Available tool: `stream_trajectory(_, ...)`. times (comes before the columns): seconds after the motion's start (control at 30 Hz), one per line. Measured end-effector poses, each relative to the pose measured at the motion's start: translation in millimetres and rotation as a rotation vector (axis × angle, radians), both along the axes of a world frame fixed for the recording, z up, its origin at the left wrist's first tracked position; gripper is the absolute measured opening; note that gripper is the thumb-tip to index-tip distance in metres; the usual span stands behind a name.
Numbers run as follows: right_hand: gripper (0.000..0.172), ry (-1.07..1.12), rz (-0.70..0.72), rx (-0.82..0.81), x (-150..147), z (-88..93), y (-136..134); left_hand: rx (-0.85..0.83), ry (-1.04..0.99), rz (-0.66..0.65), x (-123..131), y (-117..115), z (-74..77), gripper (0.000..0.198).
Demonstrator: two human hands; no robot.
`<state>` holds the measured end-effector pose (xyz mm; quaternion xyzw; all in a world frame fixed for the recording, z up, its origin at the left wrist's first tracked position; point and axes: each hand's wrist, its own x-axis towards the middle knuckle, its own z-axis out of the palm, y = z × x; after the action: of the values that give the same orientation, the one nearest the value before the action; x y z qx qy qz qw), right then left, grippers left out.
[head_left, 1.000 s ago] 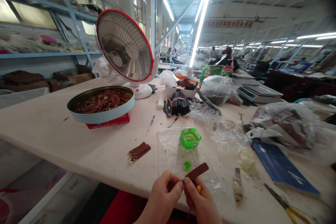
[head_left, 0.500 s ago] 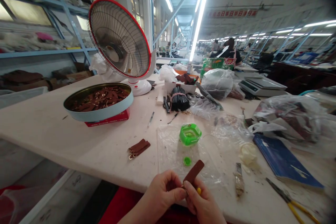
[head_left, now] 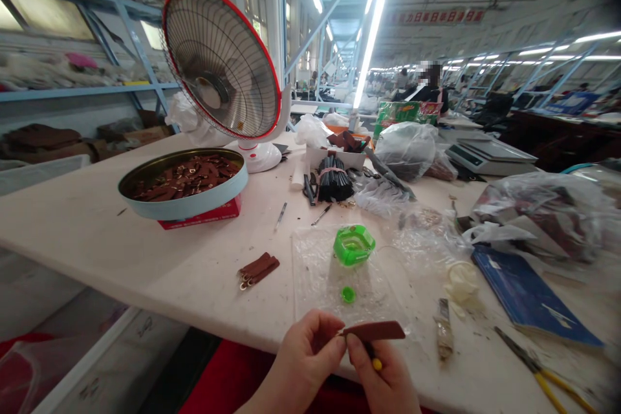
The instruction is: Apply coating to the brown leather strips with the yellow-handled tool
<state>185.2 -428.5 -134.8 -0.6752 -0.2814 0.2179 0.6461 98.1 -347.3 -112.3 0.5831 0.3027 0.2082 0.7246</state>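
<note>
Because both hands work at the near edge of the pale tabletop [head_left: 191,262], a dropped piece could, I think, fall onto the red cloth [head_left: 213,378] below. The piece at risk is a flat brown strip, like leather [head_left: 378,330], which is between the two hands, its free end pointing to the right. The left hand [head_left: 310,349] has thumb and forefinger pinched closely together at the near end of this strip; what small part lies between the tips is hidden. The right hand [head_left: 383,378] presses its thumb on the strip near the same end, with its fingers curled, and it also carries a thin tool with a rounded yellow end [head_left: 377,364].

Since both holds are near one end, the long free part may turn if one thumb loosens. The tool shares the right palm, so it could slide out or mark the strip; I cannot see where its other end points. Just beyond the hands, a small round green plastic cap [head_left: 348,295] and a green, many-sided plastic container [head_left: 354,246] rest on a wrinkled clear plastic sheet [head_left: 310,272]. If a wrist catches this sheet, the container could shift or tip, and the cap could roll away.
</note>
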Motion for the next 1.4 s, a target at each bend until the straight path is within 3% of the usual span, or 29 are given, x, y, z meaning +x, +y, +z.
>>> stream_trajectory(0.17,0.037,-0.006,0.068,-0.028,20,-3.0,2,0.19,0.162,0.004,0,11,-1.5,0.015)
stream_trajectory(0.3,0.04,-0.008,-0.046,-0.009,59,-10.3,0,0.055,0.161,0.032,7,19,-9.6,0.012)
stream_trajectory(0.43,0.041,0.102,-0.162,0.043,88,-29.5,14,-0.055,0.096,0.107,15,24,-14.2,0.015)
stream_trajectory(0.63,0.04,0.099,-0.174,0.053,94,-55.2,38,-0.094,0.091,0.193,19,34,-23.1,0.022)
stream_trajectory(0.87,0.039,0.139,-0.204,0.064,92,-62.4,34,-0.149,0.134,0.227,21,36,-27.1,0.018)
stream_trajectory(1.0,0.038,0.152,-0.216,0.083,89,-51.3,28,-0.181,0.137,0.231,22,35,-27.9,0.021)
stream_trajectory(1.27,0.039,0.381,-0.095,0.39,58,9.9,0,-0.217,0.089,0.119,14,20,-18.9,0.034)
stream_trajectory(1.4,0.042,0.386,-0.09,0.378,44,17.1,2,-0.212,0.053,0.082,10,12,-14.3,0.041)
